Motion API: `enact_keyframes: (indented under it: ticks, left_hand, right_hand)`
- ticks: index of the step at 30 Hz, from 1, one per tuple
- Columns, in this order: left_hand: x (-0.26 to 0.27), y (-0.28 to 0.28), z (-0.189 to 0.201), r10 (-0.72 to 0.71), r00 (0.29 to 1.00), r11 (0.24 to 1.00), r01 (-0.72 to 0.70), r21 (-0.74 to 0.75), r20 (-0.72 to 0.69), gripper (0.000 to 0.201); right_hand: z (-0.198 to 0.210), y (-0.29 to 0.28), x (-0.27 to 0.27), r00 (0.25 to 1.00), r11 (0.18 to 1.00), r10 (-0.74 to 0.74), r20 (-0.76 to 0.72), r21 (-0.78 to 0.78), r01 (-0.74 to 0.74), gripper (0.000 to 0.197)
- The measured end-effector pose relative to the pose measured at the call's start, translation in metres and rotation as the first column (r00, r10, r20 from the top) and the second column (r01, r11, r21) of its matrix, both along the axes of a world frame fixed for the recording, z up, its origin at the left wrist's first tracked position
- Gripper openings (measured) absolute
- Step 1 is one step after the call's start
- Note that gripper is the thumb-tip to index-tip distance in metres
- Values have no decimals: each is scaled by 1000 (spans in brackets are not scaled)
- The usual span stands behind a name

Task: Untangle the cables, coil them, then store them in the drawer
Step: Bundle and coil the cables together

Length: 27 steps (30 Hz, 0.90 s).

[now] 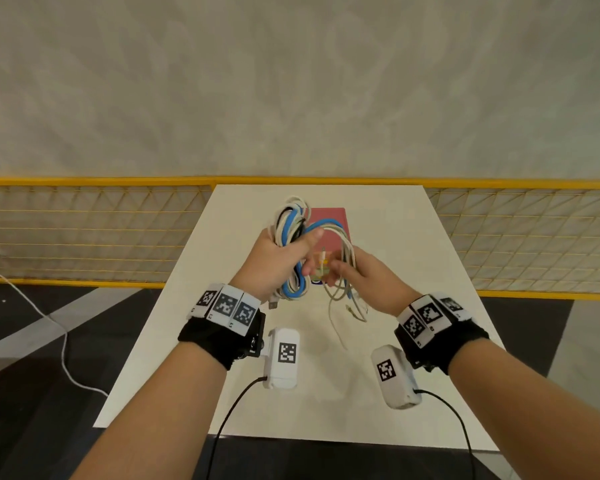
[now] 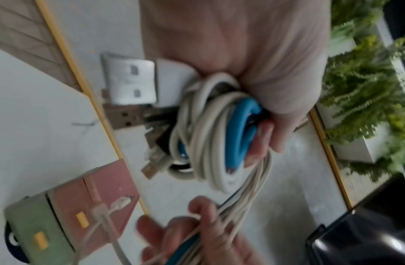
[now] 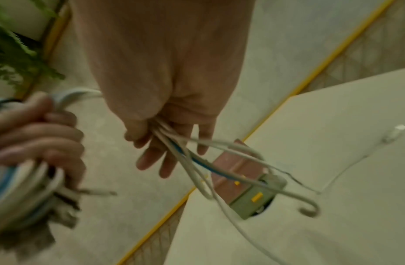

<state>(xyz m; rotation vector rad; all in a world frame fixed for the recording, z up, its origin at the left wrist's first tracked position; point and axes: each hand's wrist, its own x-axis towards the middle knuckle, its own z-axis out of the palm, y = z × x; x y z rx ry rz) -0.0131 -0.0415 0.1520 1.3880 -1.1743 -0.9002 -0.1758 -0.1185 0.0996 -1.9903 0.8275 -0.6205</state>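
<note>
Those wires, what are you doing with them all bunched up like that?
A person is sorting cables over a white table. The left hand grips a coiled bundle of white and blue cables. The right hand holds the loose strands that hang from it. The small pink drawer box waits behind; nothing is stored yet.

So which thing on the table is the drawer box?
Look at the white square table, beyond the two hands holding cables. The small pink-topped plastic drawer box stands near its far edge. Nothing else there is pink with little yellow handles.
</note>
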Motion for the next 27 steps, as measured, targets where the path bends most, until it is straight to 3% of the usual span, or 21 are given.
enact_keyframes:
  ticks: [3, 7, 10, 14, 16, 20, 22, 24, 27]
  left_hand:
    - [6, -1, 1, 62, 995, 998, -63, -1, -81, 40]
    - [8, -5, -6, 177, 981, 977, -185, 108, 76, 45]
    - [0, -8, -10, 138, 987, 977, -148, 150, 78, 45]
    - [-16, -10, -12, 114, 990, 976, -97, 193, -78, 52]
    - [-17, -11, -11, 186, 973, 970, -160, 183, -137, 41]
    - [-16, -16, -15, 322, 944, 945, -316, 85, -69, 25]
    - [-13, -18, -10, 388, 918, 922, -386, 43, -82, 17]
    - [-4, -20, -3, 417, 887, 907, -421, 20, -201, 19]
    - [8, -16, 6, 354, 908, 928, -371, -38, -226, 28]
  right_hand:
    - [-8, 9, -1, 995, 997, -70, 66, 29, 68, 13]
    - [-1, 16, 9, 987, 984, -142, 68, -98, 148, 11]
    - [5, 23, 26, 995, 960, -97, 32, -261, 102, 17]
    - [15, 28, 38, 990, 923, 13, -144, -379, -67, 22]
    - [17, 30, 38, 993, 934, 27, -117, -351, -67, 26]
    - [12, 35, 31, 992, 945, 123, -39, -300, -129, 41]
    - [4, 37, 25, 994, 952, 107, 18, -292, -97, 36]
    - [-7, 38, 17, 996, 968, 66, 60, -248, -49, 32]
    - [-20, 32, 9, 998, 976, 63, -18, -208, -66, 16]
